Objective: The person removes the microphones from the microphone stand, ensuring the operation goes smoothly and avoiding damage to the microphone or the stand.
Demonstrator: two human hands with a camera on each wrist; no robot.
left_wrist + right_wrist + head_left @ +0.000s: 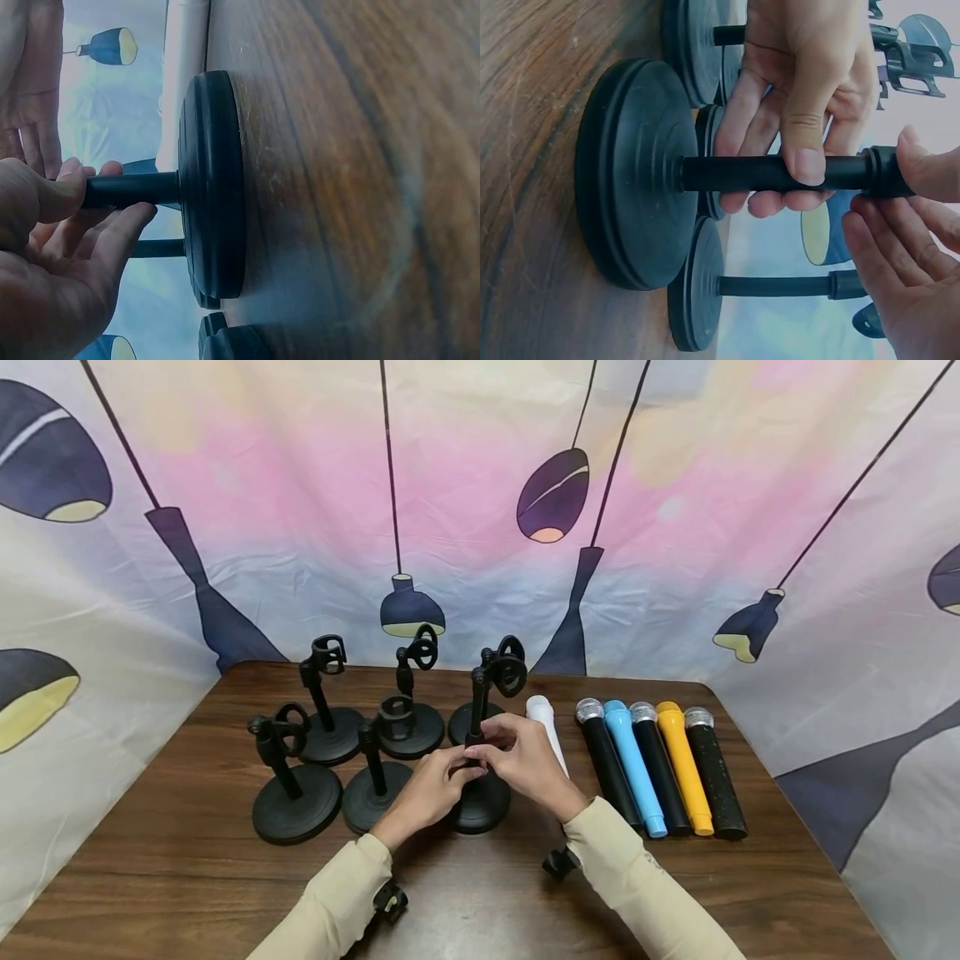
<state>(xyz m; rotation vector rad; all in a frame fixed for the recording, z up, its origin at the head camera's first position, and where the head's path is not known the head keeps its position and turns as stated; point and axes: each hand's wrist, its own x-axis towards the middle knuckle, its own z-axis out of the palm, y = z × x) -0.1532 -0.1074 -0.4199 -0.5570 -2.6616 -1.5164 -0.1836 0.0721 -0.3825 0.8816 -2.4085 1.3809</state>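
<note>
Both hands are on the front-right black desktop microphone stand, whose round base stands on the table. My left hand grips its upright pole between thumb and fingers, as the right wrist view shows. Higher up, the right hand pinches the thicker collar at the top of the pole. The ring-shaped clip of this stand overlaps the clip of the stand behind it in the head view. A white microphone lies just beyond the right hand, partly hidden by it.
Several more black stands with clips stand to the left and behind. To the right lie black microphones, a blue one, a yellow one in a row. A printed cloth hangs behind the wooden table.
</note>
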